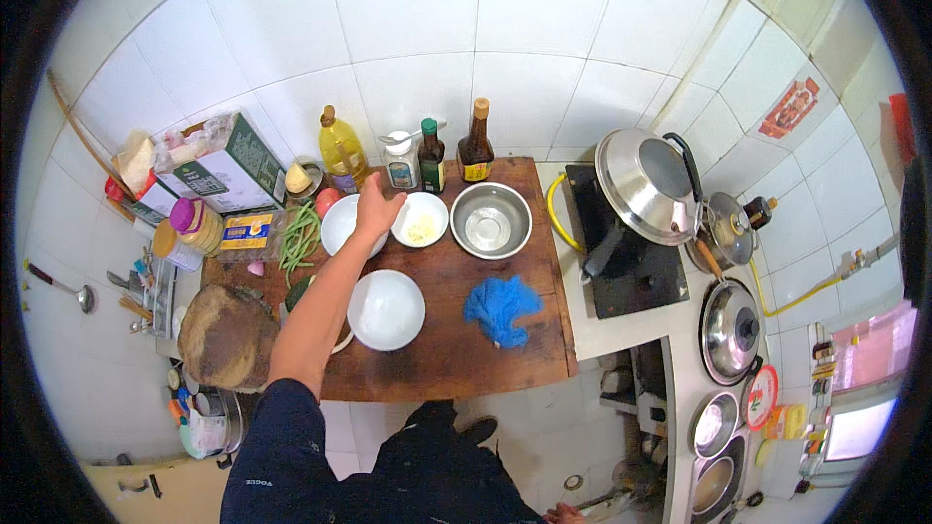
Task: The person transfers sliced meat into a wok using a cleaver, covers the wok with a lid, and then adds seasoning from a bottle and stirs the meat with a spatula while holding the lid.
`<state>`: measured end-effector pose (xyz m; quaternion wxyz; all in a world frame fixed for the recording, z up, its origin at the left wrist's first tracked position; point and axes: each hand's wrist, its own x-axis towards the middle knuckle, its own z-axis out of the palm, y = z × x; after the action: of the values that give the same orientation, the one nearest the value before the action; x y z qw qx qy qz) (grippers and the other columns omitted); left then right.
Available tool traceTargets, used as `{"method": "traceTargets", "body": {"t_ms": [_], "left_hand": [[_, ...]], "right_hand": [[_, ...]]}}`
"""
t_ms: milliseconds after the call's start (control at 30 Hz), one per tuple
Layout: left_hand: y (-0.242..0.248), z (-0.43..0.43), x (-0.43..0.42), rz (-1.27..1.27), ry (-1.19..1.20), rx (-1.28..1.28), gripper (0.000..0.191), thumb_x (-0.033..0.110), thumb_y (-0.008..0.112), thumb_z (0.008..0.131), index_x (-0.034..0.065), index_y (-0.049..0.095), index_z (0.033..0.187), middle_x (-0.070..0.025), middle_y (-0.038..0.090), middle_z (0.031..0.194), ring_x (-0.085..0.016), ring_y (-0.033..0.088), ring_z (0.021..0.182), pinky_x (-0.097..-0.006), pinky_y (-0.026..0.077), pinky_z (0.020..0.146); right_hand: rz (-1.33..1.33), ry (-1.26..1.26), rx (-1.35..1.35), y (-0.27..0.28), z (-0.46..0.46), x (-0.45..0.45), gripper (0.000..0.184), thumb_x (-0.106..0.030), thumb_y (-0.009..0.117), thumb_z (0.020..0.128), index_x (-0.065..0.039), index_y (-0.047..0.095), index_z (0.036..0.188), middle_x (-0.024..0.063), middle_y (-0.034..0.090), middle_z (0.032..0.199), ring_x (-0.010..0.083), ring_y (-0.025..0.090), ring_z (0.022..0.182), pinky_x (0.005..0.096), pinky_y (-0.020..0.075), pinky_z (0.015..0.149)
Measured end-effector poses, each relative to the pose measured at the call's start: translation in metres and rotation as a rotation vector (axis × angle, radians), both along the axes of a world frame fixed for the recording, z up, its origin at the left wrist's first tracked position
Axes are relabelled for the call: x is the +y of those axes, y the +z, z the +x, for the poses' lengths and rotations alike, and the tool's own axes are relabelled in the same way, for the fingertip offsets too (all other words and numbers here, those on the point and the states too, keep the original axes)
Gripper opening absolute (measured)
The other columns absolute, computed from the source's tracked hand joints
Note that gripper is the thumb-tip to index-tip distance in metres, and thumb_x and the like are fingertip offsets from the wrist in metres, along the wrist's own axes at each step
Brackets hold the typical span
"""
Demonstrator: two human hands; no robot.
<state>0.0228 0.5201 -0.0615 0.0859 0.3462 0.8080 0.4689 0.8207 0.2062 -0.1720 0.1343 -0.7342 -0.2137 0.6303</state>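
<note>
My left hand (378, 205) reaches across the wooden table (451, 371), over the edge of a white bowl (336, 227). Its thumb points towards a second white bowl (420, 220) holding chopped pale bits, perhaps garlic; whether it touches either bowl cannot be told. Low in the picture, beside my dark clothing, my right hand (563, 514) shows only in part. An empty white bowl (386, 310) stands nearer me. To the right are a steel basin (491, 221) and a crumpled blue cloth (502, 310). Green beans (297, 240) and a red tomato (327, 201) lie left of the bowls.
An oil bottle (341, 151), a white-lidded jar (400, 162) and two dark sauce bottles (431, 160) (475, 145) line the wall. A round wooden chopping block (227, 338) is at left. At right, a lidded wok (644, 185) sits over a black hob (641, 284).
</note>
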Motion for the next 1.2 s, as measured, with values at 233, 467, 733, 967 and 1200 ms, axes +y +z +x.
{"method": "traceTargets", "body": {"t_ms": [233, 467, 733, 967, 1200], "left_hand": [[-0.036, -0.04, 0.076, -0.158, 0.191, 0.076, 0.092, 0.021, 0.087, 0.068, -0.0104, 0.039, 0.139, -0.0311, 0.053, 0.135, -0.042, 0.053, 0.127, -0.0454, 0.044, 0.107], [-0.058, -0.053, 0.095, 0.022, 0.199, 0.146, 0.096, 0.022, 0.089, 0.065, -0.0064, 0.037, 0.141, -0.0292, 0.055, 0.132, -0.043, 0.054, 0.123, -0.0463, 0.044, 0.105], [-0.06, -0.047, 0.101, 0.044, 0.237, 0.066, 0.089, 0.021, 0.087, 0.066, -0.0061, 0.042, 0.138, -0.0288, 0.058, 0.128, -0.042, 0.056, 0.121, -0.0463, 0.045, 0.103], [-0.066, -0.059, 0.089, 0.083, 0.271, 0.069, 0.087, 0.018, 0.086, 0.067, -0.0061, 0.041, 0.138, -0.0283, 0.056, 0.131, -0.042, 0.055, 0.123, -0.0461, 0.044, 0.104], [-0.061, -0.061, 0.091, 0.079, 0.274, 0.053, 0.088, 0.018, 0.085, 0.067, -0.0054, 0.04, 0.14, -0.0277, 0.056, 0.131, -0.042, 0.054, 0.124, -0.046, 0.044, 0.105]], "right_hand": [[-0.071, 0.094, -0.08, 0.039, -0.038, -0.014, 0.059, -0.043, 0.057, 0.099, 0.006, 0.056, 0.132, 0.0247, 0.067, 0.117, 0.0301, 0.066, 0.101, 0.0456, 0.0557, 0.083], [0.023, 0.183, -0.095, 0.041, -0.032, -0.044, 0.049, -0.037, 0.055, 0.101, 0.003, 0.06, 0.129, 0.02, 0.07, 0.11, 0.0296, 0.066, 0.098, 0.042, 0.054, 0.087], [0.036, 0.116, -0.073, 0.041, -0.046, -0.018, 0.042, -0.034, 0.057, 0.101, 0.001, 0.062, 0.123, 0.0139, 0.07, 0.099, 0.0236, 0.065, 0.085, 0.039, 0.0554, 0.073], [-0.019, 0.001, -0.051, 0.07, -0.083, 0.027, 0.05, -0.037, 0.061, 0.1, 0.002, 0.056, 0.131, 0.019, 0.068, 0.112, 0.026, 0.067, 0.092, 0.0405, 0.0582, 0.076], [-0.068, 0.085, -0.038, 0.039, -0.059, 0.016, 0.054, -0.038, 0.059, 0.102, 0.001, 0.051, 0.138, 0.0208, 0.067, 0.119, 0.0318, 0.069, 0.1, 0.0452, 0.0593, 0.084]]}}
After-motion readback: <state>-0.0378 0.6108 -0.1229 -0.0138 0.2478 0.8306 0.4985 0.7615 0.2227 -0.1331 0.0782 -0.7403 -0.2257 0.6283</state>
